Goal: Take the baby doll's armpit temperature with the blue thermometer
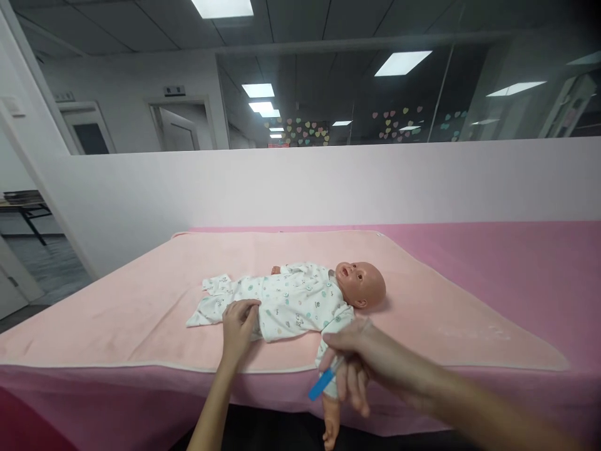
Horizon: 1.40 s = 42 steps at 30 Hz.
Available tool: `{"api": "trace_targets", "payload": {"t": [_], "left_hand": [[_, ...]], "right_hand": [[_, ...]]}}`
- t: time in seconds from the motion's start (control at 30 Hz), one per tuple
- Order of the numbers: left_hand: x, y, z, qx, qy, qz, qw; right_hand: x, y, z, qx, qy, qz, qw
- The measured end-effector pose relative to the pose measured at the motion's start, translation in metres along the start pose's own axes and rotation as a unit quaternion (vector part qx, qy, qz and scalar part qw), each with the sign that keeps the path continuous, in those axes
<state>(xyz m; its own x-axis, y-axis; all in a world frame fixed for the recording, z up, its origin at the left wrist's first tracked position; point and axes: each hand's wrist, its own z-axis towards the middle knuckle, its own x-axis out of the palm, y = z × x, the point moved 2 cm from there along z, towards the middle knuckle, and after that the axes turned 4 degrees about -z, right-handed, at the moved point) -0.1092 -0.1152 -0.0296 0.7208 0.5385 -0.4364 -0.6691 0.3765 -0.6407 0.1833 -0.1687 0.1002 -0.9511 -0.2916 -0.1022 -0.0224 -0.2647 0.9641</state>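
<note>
A baby doll (361, 285) lies on its back, head to the right, in a white patterned shirt (295, 307) and matching trousers (211, 310). My left hand (240, 316) rests on the doll's upper leg, fingertips at the shirt's lower hem. Whether they grip any cloth is hard to see. Over the doll's near sleeve, my right hand (354, 360) is closed on a slim stick with a blue end (322, 384), slightly blurred; its exact kind is not clear. Below that hand, the doll's near forearm (331, 419) hangs past the table's front edge.
A peach blanket (154, 269) with pale edging lies under the doll, over a pink cloth (516, 269) on the table. Behind stands a low white wall (328, 188) with glass above it. Far left, a dark-legged table (28, 210) stands beyond an opening.
</note>
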Motion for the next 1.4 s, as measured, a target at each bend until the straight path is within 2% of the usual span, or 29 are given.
{"api": "trace_targets", "payload": {"t": [0.03, 0.1, 0.2, 0.27, 0.33, 0.4, 0.5, 0.57, 0.7, 0.8, 0.9, 0.97, 1.03, 1.07, 1.13, 1.17, 1.27, 1.4], "left_hand": [[0.000, 0.000, 0.000, 0.000, 0.000, 0.000, 1.000], [0.000, -0.001, 0.001, 0.008, 0.003, 0.006, 1.000], [0.002, -0.006, -0.001, 0.038, -0.021, 0.054, 0.998], [0.007, -0.016, -0.004, 0.081, -0.086, 0.101, 0.988], [0.015, -0.033, -0.008, 0.148, -0.147, 0.122, 0.970], [0.032, -0.055, -0.009, 0.224, -0.134, 0.101, 0.960], [0.066, -0.087, 0.001, 0.278, -0.040, 0.061, 0.958], [0.090, -0.100, 0.013, 0.256, 0.008, 0.053, 0.965], [0.130, -0.107, 0.034, 0.192, 0.045, 0.094, 0.976], [0.144, -0.102, 0.034, 0.228, 0.073, 0.134, 0.962], [0.144, -0.098, 0.023, 0.255, 0.077, 0.144, 0.953], [0.141, -0.097, 0.016, 0.252, 0.066, 0.139, 0.955], [0.138, -0.098, 0.013, 0.246, 0.056, 0.131, 0.959], [0.137, -0.098, 0.012, 0.245, 0.051, 0.127, 0.960], [0.137, -0.097, 0.011, 0.244, 0.043, 0.120, 0.961], [0.137, -0.097, 0.011, 0.243, 0.038, 0.117, 0.962], [0.137, -0.092, 0.012, 0.233, 0.014, 0.123, 0.965], [0.138, -0.088, 0.013, 0.221, -0.006, 0.142, 0.965]], "right_hand": [[0.003, -0.016, -0.004, 0.013, 0.003, 0.004, 1.000], [-0.004, -0.046, -0.007, 0.027, -0.037, 0.018, 0.999], [-0.036, -0.088, -0.002, 0.108, -0.119, 0.060, 0.985], [-0.056, -0.118, 0.003, 0.201, -0.117, 0.069, 0.970], [-0.071, -0.145, 0.006, 0.256, -0.113, 0.054, 0.958], [-0.078, -0.164, 0.008, 0.271, -0.096, 0.043, 0.957], [-0.081, -0.173, 0.009, 0.261, -0.066, 0.064, 0.961], [-0.085, -0.172, 0.008, 0.262, -0.067, 0.088, 0.959], [-0.099, -0.170, 0.005, 0.268, -0.121, 0.105, 0.950], [-0.112, -0.172, 0.001, 0.266, -0.172, 0.096, 0.944], [-0.118, -0.169, -0.001, 0.237, -0.237, 0.053, 0.941], [-0.112, -0.161, 0.003, 0.182, -0.293, 0.017, 0.938], [-0.092, -0.149, 0.013, 0.116, -0.324, -0.022, 0.939], [-0.077, -0.144, 0.021, 0.085, -0.325, -0.046, 0.941], [-0.042, -0.134, 0.042, 0.011, -0.275, -0.109, 0.955], [-0.025, -0.130, 0.053, -0.030, -0.270, -0.149, 0.951], [0.014, -0.131, 0.082, -0.145, -0.306, -0.235, 0.911], [0.031, -0.152, 0.098, -0.205, -0.326, -0.238, 0.892]]}}
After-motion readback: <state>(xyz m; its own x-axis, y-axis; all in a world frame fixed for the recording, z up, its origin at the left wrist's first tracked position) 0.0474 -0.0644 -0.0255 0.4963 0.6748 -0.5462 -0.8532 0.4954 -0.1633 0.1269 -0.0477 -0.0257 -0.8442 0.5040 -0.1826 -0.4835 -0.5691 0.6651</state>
